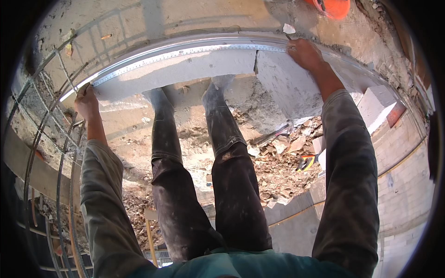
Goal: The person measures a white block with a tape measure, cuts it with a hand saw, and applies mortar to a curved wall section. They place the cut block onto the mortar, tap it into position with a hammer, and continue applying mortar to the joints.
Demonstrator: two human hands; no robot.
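Observation:
The white blade of a tape measure (185, 52) stretches along the top of a pale block wall. My left hand (87, 105) is closed on its left end, close to the steel bars. At the other end my right hand (305, 54) is curled, its fingertips pinched where the blade meets them. A thin dark tip pokes out beyond these fingers; its kind is unclear. A long silvery straightedge (181, 45) lies just behind the blade. Beneath are a long light block (185, 68) and a larger block (287, 83), with a dark gap between them.
A cage of steel reinforcing bars (47, 110) rises on the left. My legs stand before the wall, with broken rubble (282, 171) to the right. A handsaw with a yellow-and-black handle (306, 163) rests there. Far right sits a white block (376, 107); an orange container (336, 8) is at the top.

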